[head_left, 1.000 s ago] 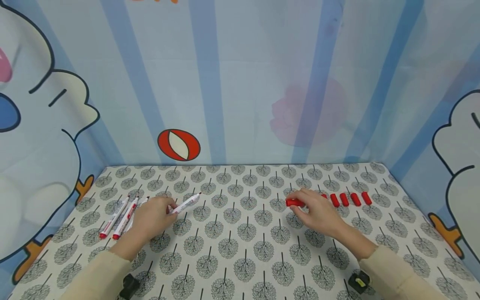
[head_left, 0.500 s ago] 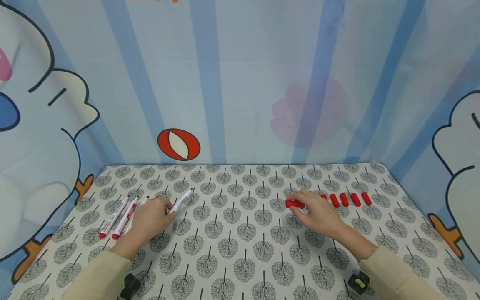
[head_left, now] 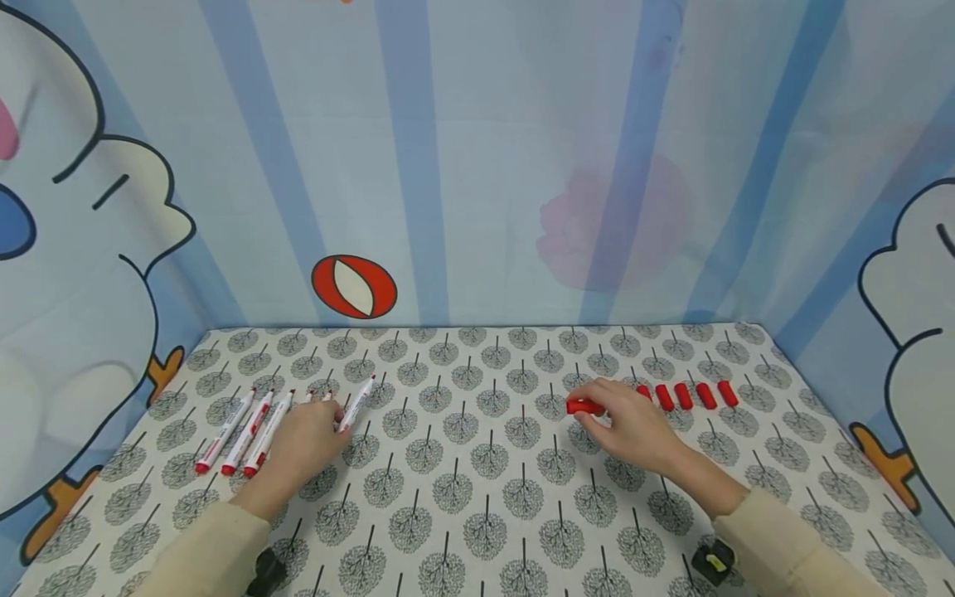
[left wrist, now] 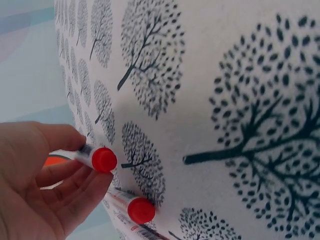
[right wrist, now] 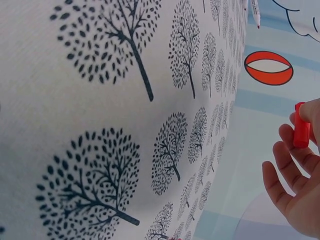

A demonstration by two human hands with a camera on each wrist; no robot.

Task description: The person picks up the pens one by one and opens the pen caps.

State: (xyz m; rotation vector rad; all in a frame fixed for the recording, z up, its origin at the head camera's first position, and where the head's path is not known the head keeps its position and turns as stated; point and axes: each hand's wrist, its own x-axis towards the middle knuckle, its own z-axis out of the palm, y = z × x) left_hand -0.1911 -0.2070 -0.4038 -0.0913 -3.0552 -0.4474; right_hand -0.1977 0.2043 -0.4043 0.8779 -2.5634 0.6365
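Between the thumb and fingers of my left hand (head_left: 307,438) is a white marker (head_left: 358,402), its bare dark tip pointing away from me and its red end (left wrist: 105,160) facing the left wrist camera. Several more uncapped white markers (head_left: 269,433) lie side by side at the left, some partly covered by this hand. My right hand (head_left: 634,424) pinches a red marker cap (head_left: 584,407) held sideways above the cloth; its other fingers are loosely bent in the right wrist view. Several red caps (head_left: 685,396) lie in a row beyond the right hand, one partly hidden by it.
A white tablecloth (head_left: 455,531) with grey tree prints covers the table. Behind it hangs a blue striped backdrop (head_left: 485,207) with cartoon figures, which continues along both sides.
The marker in my left hand has swung from slanting right to nearly straight ahead. The left hand has shifted slightly right, uncovering more of the third marker. My right hand stays put.
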